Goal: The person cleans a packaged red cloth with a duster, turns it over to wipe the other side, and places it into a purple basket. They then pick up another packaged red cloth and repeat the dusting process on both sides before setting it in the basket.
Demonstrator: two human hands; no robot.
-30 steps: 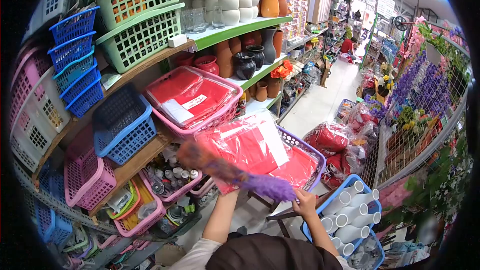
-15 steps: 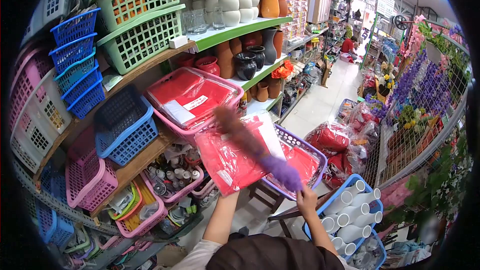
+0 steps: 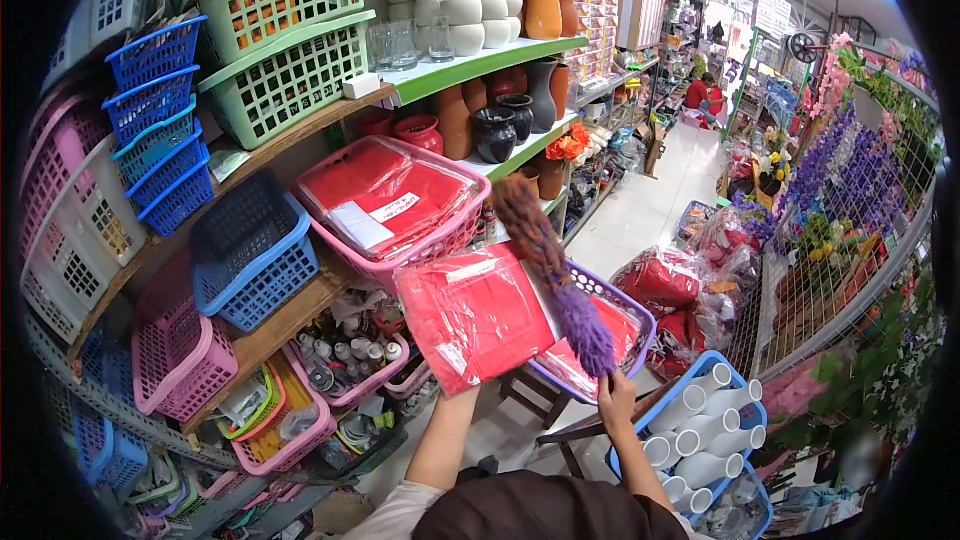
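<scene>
A person is standing in a crowded shop aisle, looking down at their 2 bare arms reaching forward from the bottom of the view.

The right hand [image 3: 616, 398] is closing around the handle end of a feather duster [image 3: 555, 280]. The duster's long axis is running from that hand up and to the left. Its purple feathers are sitting just above the fist, and its brownish tip is pointing towards the shelves. The right hand is the nearer hand to the duster and is the only 1 touching it.

The left hand [image 3: 462, 395] is holding up the lower edge of a flat red packet [image 3: 475, 315] wrapped in clear plastic. The packet is hiding the fingers, so the exact grip is not showing. The packet is tilting towards the camera, just left of the duster, and the feathers are crossing its right edge.

Behind both, a purple basket [image 3: 628, 305] is holding more red packets and is resting on a wooden stool [image 3: 520, 387]. A pink basket [image 3: 452, 232] of similar packets is sitting on the shelf above and to the left. To the right of the right hand, a blue crate [image 3: 700, 358] is holding white tubes.
</scene>
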